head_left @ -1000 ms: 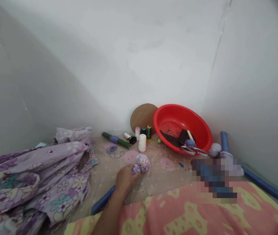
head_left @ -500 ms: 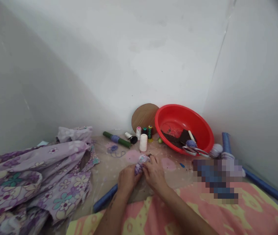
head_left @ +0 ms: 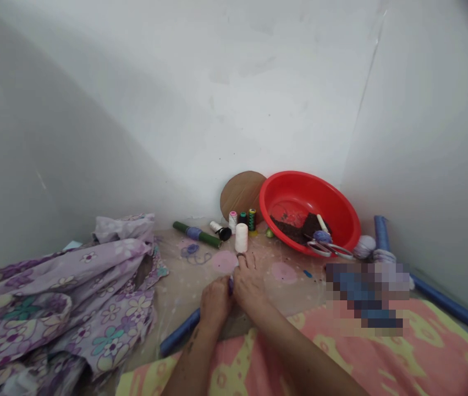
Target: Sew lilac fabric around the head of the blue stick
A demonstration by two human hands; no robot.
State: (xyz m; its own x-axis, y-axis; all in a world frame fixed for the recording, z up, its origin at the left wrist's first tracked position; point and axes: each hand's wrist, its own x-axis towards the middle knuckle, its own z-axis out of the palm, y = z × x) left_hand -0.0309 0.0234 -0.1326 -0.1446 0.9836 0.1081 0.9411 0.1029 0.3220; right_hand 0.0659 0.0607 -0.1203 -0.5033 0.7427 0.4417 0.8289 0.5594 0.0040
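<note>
Low in the middle, my left hand [head_left: 215, 300] is closed around a small bunched piece of purple floral cloth [head_left: 231, 284]. Pressed against it, my right hand [head_left: 249, 283] covers most of the cloth, its fingers curled and pointing away from me. A small dark loop [head_left: 241, 255] shows at the right fingertips; what it is I cannot make out. Just beyond the fingers stands a white thread cone [head_left: 241, 237]. A blue rod [head_left: 180, 332] lies beside my left wrist.
At the back right, a tilted red basin [head_left: 351, 234] holds dark cloth and scissors [head_left: 320, 248]. Several thread spools [head_left: 252, 220] stand before a cardboard disc [head_left: 240, 192]. A green rod [head_left: 209, 237] wound with yarn lies behind; floral fabric [head_left: 105, 291] is heaped left.
My right hand has turned and drawn over the floral cloth, which is now mostly hidden. A dark loop shows at its fingertips. The view has shifted slightly.
</note>
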